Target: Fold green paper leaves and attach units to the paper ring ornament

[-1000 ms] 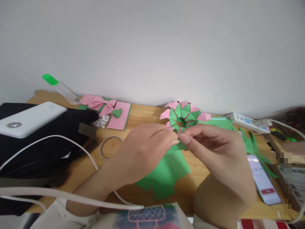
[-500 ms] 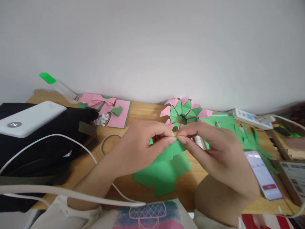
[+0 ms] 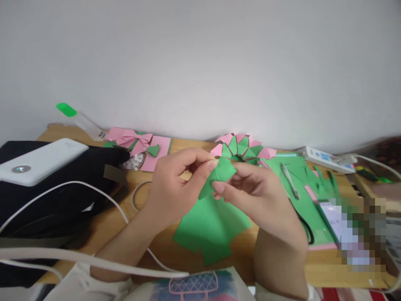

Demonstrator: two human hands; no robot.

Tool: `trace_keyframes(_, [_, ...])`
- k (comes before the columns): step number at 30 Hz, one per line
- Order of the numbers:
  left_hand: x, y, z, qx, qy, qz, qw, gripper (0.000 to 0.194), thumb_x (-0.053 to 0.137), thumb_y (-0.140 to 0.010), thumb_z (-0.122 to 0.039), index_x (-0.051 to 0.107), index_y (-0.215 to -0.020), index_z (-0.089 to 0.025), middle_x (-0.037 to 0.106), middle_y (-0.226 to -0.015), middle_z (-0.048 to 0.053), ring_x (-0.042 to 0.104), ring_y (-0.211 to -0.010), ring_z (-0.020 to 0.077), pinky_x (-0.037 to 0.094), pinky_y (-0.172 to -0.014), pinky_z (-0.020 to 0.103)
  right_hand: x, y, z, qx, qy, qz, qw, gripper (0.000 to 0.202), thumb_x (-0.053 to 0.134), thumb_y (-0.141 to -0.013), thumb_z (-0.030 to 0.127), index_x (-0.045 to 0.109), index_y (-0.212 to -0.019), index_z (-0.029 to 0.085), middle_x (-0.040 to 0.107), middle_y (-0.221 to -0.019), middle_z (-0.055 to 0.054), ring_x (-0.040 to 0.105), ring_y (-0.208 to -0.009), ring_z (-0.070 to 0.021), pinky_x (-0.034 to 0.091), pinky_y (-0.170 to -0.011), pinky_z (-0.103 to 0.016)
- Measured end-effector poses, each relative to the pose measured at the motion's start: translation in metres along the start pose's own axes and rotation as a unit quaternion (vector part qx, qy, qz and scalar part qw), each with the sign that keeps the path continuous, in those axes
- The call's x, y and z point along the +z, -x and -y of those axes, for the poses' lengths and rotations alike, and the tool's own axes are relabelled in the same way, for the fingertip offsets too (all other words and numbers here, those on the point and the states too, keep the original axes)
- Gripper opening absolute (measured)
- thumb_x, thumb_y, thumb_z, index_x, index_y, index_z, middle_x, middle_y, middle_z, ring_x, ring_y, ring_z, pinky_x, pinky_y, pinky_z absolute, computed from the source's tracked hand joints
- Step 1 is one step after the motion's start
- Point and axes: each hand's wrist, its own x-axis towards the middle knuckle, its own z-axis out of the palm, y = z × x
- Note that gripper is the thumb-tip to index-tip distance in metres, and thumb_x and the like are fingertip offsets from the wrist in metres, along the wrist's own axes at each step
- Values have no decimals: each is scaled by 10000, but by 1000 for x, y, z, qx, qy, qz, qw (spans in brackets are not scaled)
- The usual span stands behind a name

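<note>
A small piece of green paper (image 3: 223,170) with a crease is held up between both hands, over the middle of the desk. My left hand (image 3: 180,186) pinches its left upper edge between thumb and forefinger. On the other side my right hand (image 3: 253,196) grips the same piece, its thumb on the near face and its fingers behind. Below them several green paper squares (image 3: 208,232) lie overlapping on the wood. Just beyond my hands stands a ring of folded pink and green paper pieces (image 3: 242,146), its near part hidden by my hands.
Folded pink paper pieces (image 3: 136,141) lie at the back left beside a black bag (image 3: 94,167) carrying a white power bank (image 3: 44,161). At right are a craft knife (image 3: 290,180) on a green sheet, a power strip (image 3: 328,159) and a phone (image 3: 332,219). A white cable (image 3: 94,261) crosses in front.
The green piece has come up into view between my hands, tilted toward me. My right hand has shifted left and lower, uncovering the craft knife and green sheet at right.
</note>
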Motion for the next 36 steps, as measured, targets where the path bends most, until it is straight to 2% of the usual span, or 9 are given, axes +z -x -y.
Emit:
trace_keyframes(4, [2,-2,2,-20,60,-43,997,105,659,-845,-188,713,-755,-194,713,-660,-34,619,-561,79,481,-506,155,2,-2,-2,-13,-73,-18,997,210,739,-785,277,601,-647,196,689,-595,13,634,-556,-113,494,-549,-222])
trace_keyframes(10, [-8,-8,-4,-115,138,65,982,67,695,-781,-164,748,-754,-195,761,-710,-22,681,-602,105,513,-506,151,-7,3,0,-58,10,-49,997,206,681,-829,234,586,-653,187,615,-571,28,542,-524,-91,433,-499,-210])
trace_keyframes(13, [-10,-7,-5,-140,155,97,973,69,689,-789,-169,749,-780,-202,773,-760,-13,706,-665,123,547,-566,173,-9,4,-1,-93,24,-59,994,80,664,-835,199,627,-765,197,593,-623,33,542,-575,-102,457,-540,-224])
trace_keyframes(17, [-7,-5,-5,-142,165,86,972,56,685,-785,-171,737,-775,-192,776,-765,-3,712,-679,131,570,-594,187,-4,4,-5,-140,54,-93,984,77,660,-833,162,644,-876,223,595,-665,38,551,-597,-108,483,-560,-230])
trace_keyframes(23, [-5,-5,-3,-144,142,48,978,66,673,-787,-180,738,-784,-188,762,-721,-9,709,-659,132,565,-565,182,6,9,0,-221,174,-162,946,205,638,-853,124,710,-994,255,698,-806,6,619,-694,-128,526,-636,-257])
trace_keyframes(27, [-7,-4,-3,-132,132,53,981,56,684,-788,-191,739,-776,-187,757,-709,-18,682,-599,113,534,-512,163,3,6,1,-170,44,-146,974,202,599,-919,263,755,-790,269,694,-718,19,620,-661,-109,526,-637,-236])
trace_keyframes(30, [-7,-1,-5,-105,118,62,985,92,665,-803,-169,747,-796,-209,764,-733,-29,684,-609,107,526,-528,159,-1,-1,-3,-84,-106,-118,984,196,729,-805,384,745,-669,244,660,-605,20,557,-514,-98,486,-484,-221])
trace_keyframes(32, [-6,1,-7,-94,98,58,989,113,657,-804,-158,751,-810,-218,772,-756,-24,695,-634,121,538,-554,178,-2,-5,-5,-50,-154,-101,982,148,800,-721,375,757,-678,240,678,-616,12,557,-501,-99,468,-440,-211])
trace_keyframes(36, [-4,2,-9,-57,50,33,997,140,637,-792,-133,743,-820,-221,780,-774,-20,700,-665,134,554,-615,210,-2,-5,-5,-56,-134,-69,987,44,770,-766,251,771,-723,262,720,-700,11,597,-579,-91,489,-490,-191])
